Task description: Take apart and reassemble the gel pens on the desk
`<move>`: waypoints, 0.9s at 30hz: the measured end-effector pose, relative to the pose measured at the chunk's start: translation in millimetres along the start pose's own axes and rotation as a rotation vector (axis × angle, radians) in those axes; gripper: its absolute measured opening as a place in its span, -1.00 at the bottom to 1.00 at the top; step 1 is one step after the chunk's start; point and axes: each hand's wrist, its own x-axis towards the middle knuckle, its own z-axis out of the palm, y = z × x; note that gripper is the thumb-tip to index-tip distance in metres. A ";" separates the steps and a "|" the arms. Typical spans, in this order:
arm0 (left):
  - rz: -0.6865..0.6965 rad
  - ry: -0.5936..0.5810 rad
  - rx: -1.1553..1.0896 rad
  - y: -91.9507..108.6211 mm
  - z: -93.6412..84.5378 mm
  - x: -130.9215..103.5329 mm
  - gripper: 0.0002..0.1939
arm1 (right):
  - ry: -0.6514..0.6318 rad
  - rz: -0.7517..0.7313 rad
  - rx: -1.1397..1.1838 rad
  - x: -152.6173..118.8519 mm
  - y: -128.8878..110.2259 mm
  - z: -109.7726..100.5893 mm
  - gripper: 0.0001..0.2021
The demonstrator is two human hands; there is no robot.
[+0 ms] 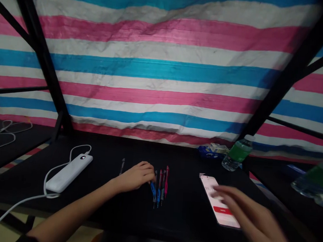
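A row of slim pens [159, 188] with blue, dark and pink grips lies side by side on the black table. My left hand [138, 176] rests palm down at the row's left end, its curled fingers closed on the leftmost blue-grip pen [153, 189]; the fingertips are partly hidden. Another dark pen [122, 166] lies apart, just beyond my left wrist. On the right, my right hand [250, 212], blurred by motion, hovers over a smartphone [210, 191] with its fingers stretched out and nothing in them. The lit screen shows a red button.
A white power bank [69, 173] with a white cable lies on the table [103, 212] at left. At the back right stand a green-labelled water bottle [237, 153] and a blue packet [207, 152]. Black frame bars and a striped sheet [159, 69] close off the back.
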 end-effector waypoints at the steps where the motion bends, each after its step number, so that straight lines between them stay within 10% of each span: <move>1: -0.033 0.030 0.024 -1.5 -5.0 2.0 -0.74 | -0.061 -0.032 -0.010 19.6 -9.0 17.8 -0.79; 4: -0.074 0.070 0.151 -7.0 -17.5 11.7 -0.72 | -0.515 -0.159 -0.150 69.5 -23.1 76.2 -0.85; 7: -0.064 0.039 0.284 -12.1 -16.7 18.3 -0.70 | -0.712 -0.299 -0.298 94.4 -15.3 118.1 -0.73; 18: -0.410 -0.098 0.166 2.9 10.9 13.5 -0.82 | -0.508 -0.614 -1.112 84.6 9.9 144.9 -0.82; 27: -0.475 0.068 0.105 -6.6 23.9 6.9 -0.80 | -0.398 -0.656 -0.876 92.9 16.3 148.2 -0.88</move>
